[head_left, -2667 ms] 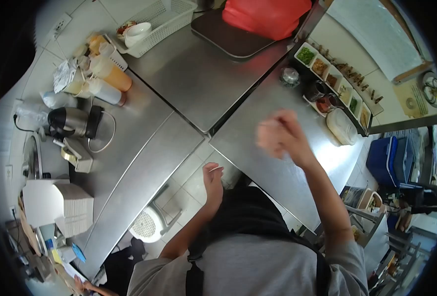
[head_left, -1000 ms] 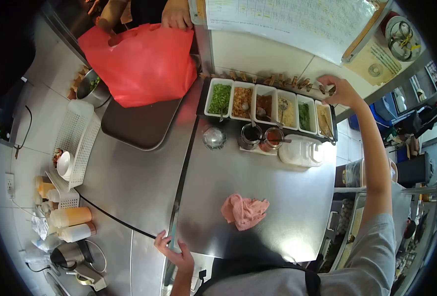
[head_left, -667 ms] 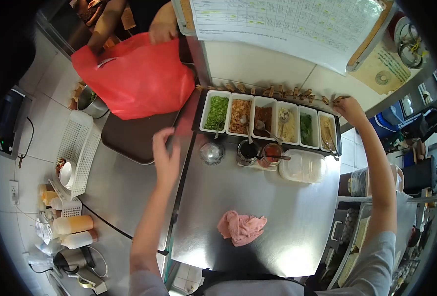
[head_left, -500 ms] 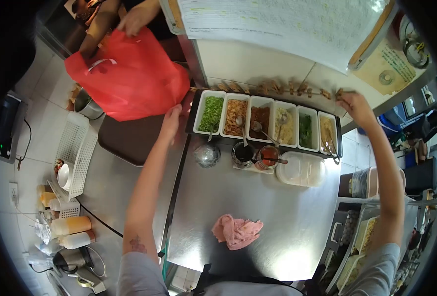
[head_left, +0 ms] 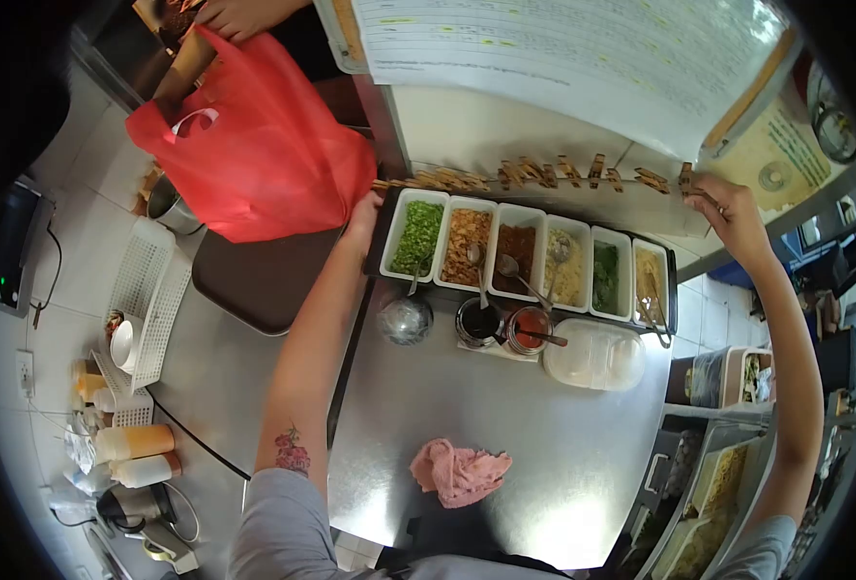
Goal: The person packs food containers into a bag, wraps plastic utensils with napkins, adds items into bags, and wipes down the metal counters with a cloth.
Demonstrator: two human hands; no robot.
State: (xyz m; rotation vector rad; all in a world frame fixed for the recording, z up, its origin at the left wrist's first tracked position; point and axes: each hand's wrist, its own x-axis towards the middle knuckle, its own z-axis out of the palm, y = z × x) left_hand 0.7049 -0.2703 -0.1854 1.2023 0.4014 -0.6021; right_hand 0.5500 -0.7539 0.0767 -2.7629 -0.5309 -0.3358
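My right hand [head_left: 733, 215] pinches a wooden clothespin [head_left: 686, 180] at the right end of a thin line [head_left: 575, 181]. Several more clothespins hang along this line, some bunched flat at its left part. My left hand [head_left: 362, 220] is beside the line's left end, between a red bag [head_left: 254, 155] and a black topping holder [head_left: 376, 253]; its fingers are mostly hidden, so its grip is unclear. Below the line, the holder bears white tubs of chopped green onion [head_left: 418, 232], brown bits [head_left: 469, 237], dark sauce, a pale minced topping and leafy greens, several with spoons.
Another person's hand [head_left: 244, 14] is at the red bag's top. Under the bag lies a brown tray [head_left: 254, 275]. Sauce jars [head_left: 528, 329], a lidded plastic container [head_left: 594, 356] and a pink cloth [head_left: 459, 472] are on the steel table [head_left: 380, 416]. A clipboard with papers [head_left: 563, 58] hangs above.
My left hand has moved up and right, to the line's left end. My right hand has shifted slightly right. The other person's hand has moved up and left on the bag.
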